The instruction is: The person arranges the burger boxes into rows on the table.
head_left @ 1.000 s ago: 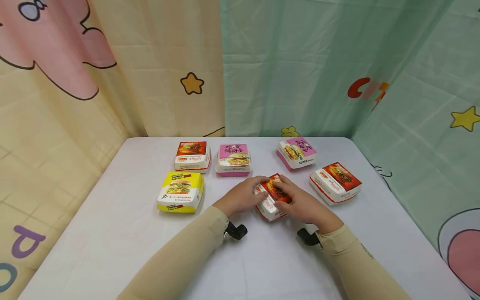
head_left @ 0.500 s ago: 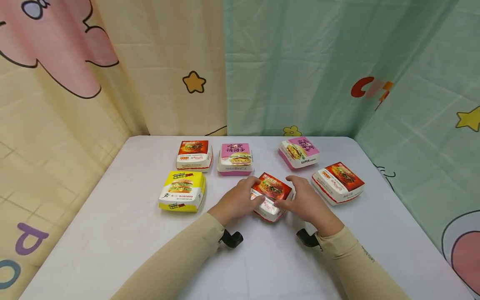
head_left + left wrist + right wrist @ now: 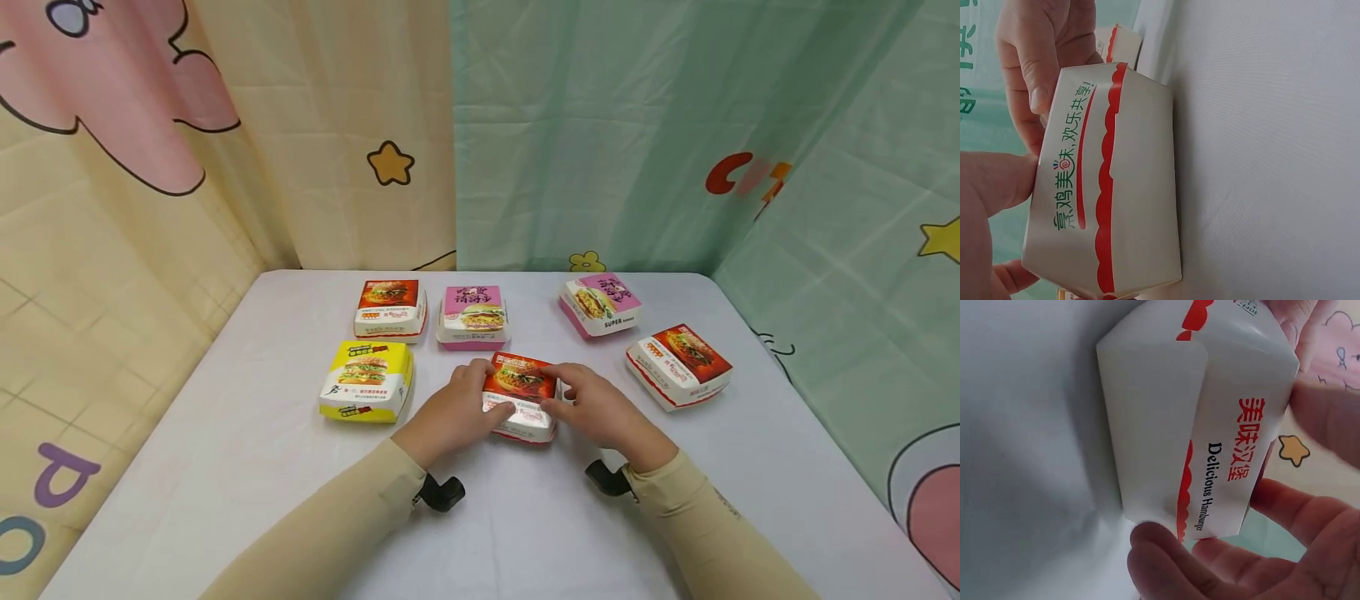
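You had the red-and-white cardboard burger box [image 3: 519, 398] near the middle of the white cloth-covered desk [image 3: 187, 475], its base resting on the cloth. Half a second before, it had sat slanted, one corner pointing toward the far edge; now its front face lay almost parallel to the near edge, and it had shifted a little toward the left edge. Your left hand [image 3: 450, 417] was clamped on the box's left side, thumb on the top near the front, fingers reaching along toward the far left corner; it had travelled leftward with the box. Your right hand [image 3: 603, 414] was curled about the right side, and its index finger, which had stood off the far right corner, now lay over the top there. In the left wrist view your left thumb met the lid's upper edge.

The other boxes kept their places. Toward the desk's far left corner stood another red-and-white burger box [image 3: 390, 311], with a pink-and-white cardboard burger box [image 3: 472, 318] just beside it on the right. A yellow-and-white cardboard burger box [image 3: 366, 382] sat just in front of that pair's left member, nearer the left edge. A second pink-and-white box [image 3: 600, 306] stood by the far edge, right of its middle, and a third red-and-white box [image 3: 678, 367] lay angled near the right edge.
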Tool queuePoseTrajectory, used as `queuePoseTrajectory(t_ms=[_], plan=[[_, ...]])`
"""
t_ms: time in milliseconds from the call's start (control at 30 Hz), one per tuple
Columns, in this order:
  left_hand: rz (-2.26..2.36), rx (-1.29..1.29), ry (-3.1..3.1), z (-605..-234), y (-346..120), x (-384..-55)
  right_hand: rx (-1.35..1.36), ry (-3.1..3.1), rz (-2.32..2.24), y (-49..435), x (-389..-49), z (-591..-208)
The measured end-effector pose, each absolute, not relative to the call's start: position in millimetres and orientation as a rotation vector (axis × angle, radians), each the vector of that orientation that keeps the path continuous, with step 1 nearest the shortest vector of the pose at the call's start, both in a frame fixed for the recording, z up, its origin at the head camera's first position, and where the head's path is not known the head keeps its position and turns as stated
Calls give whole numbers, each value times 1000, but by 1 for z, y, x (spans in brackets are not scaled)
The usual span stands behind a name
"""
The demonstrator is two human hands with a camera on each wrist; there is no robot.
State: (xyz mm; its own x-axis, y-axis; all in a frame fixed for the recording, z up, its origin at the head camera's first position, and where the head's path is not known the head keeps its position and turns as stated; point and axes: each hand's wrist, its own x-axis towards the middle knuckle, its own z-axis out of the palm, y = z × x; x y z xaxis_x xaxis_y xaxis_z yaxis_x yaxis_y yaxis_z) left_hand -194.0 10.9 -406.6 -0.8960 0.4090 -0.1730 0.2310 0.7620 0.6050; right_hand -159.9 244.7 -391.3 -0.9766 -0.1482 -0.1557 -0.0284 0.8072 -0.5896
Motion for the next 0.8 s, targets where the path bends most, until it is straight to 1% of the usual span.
queuePoseTrajectory(t_ms=[200, 300, 567, 800], plan=[[817, 458, 2658, -404, -1, -190, -275, 2718, -949, 237, -161, -396], [814, 452, 2653, -405, -6, -190, -300, 2698, -936, 233, -163, -396], [1073, 399, 2591, -413, -17, -195, -358, 2680, -821, 216, -177, -395], [1103, 377, 2587, -417, -24, -202, -350, 2661, -792, 206, -186, -395]])
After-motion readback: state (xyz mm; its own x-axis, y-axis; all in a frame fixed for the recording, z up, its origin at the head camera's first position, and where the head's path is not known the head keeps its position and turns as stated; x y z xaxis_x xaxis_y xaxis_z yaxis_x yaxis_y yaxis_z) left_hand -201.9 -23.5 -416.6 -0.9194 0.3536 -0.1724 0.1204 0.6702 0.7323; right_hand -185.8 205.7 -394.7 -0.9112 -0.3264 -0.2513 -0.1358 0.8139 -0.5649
